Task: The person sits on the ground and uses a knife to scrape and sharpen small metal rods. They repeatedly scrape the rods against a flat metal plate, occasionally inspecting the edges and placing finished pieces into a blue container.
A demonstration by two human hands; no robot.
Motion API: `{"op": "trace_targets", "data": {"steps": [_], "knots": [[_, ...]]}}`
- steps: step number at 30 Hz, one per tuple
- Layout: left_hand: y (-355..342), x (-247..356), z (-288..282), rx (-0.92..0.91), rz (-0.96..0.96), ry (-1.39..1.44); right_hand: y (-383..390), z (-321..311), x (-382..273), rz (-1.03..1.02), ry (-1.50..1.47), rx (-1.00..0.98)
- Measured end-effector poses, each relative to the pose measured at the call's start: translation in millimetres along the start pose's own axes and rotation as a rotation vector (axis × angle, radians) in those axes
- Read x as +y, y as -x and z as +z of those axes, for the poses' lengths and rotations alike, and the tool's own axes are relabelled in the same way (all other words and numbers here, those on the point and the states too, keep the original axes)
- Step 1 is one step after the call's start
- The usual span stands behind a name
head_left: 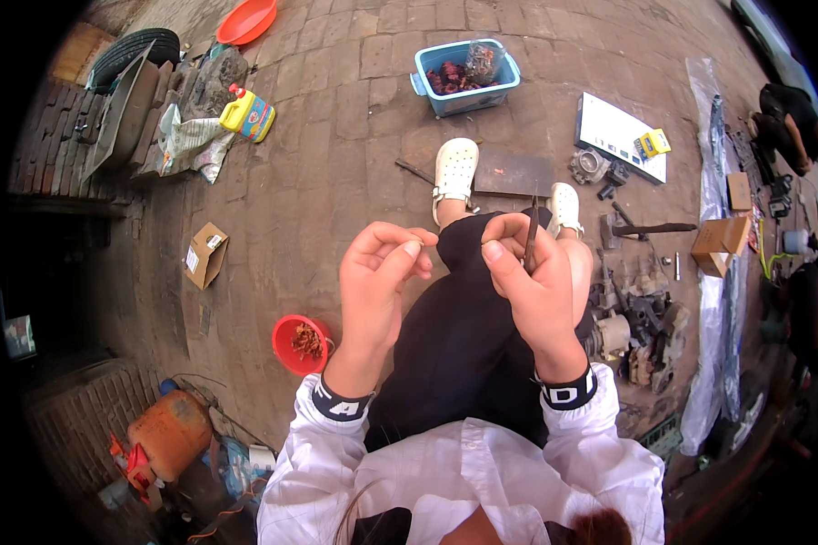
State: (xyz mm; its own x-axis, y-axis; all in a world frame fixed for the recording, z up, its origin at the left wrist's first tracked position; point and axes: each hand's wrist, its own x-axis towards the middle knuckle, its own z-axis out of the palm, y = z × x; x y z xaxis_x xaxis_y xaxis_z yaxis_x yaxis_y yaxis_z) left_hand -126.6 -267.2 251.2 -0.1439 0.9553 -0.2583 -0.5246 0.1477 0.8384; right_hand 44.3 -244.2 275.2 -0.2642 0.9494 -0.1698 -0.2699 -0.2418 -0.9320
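Observation:
My left hand [386,272] is raised over my lap, its thumb and fingertips pinched together. Whatever is between them is too small to make out. Close by on the right, my right hand [529,272] is closed around a slim, dark, pointed tool [533,222] that sticks up between the fingers. Its thumb and forefinger also meet in a pinch. Beyond my feet, a blue plastic basin [468,103] holds dark red pieces [450,79] and a clear plastic bag [483,62]. Left of my knees stands a red bucket [286,352] with reddish-brown scraps [306,341] inside.
A dark flat plate [513,174] lies by my white clogs [456,168]. On the right are a hammer [654,230], greasy metal machine parts [650,322], a flat white box [600,132] and cardboard boxes [720,241]. To the left are a yellow jug [247,115] and a small carton [206,255].

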Motion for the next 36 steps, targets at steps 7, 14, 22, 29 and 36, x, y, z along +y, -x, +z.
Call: {"op": "trace_targets", "data": {"steps": [7, 14, 22, 29, 36], "knots": [[-140, -70, 0, 0.117, -0.035, -0.245, -41, -101, 6, 0.006, -0.407, 0.300], [-362, -128, 34, 0.042, 0.073, -0.648, -102, -210, 40, -0.037, -0.570, 0.676], [-561, -162, 80, 0.089, 0.488, -1.474, -158, -247, 73, 0.069, -0.693, 0.702], [-597, -176, 52, 0.048, 0.389, -1.368, -148, -233, 78, 0.078, -0.639, 0.662], [-335, -92, 79, -0.448, 0.134, -0.777, -122, -193, 41, 0.076, -0.522, 0.507]]}}
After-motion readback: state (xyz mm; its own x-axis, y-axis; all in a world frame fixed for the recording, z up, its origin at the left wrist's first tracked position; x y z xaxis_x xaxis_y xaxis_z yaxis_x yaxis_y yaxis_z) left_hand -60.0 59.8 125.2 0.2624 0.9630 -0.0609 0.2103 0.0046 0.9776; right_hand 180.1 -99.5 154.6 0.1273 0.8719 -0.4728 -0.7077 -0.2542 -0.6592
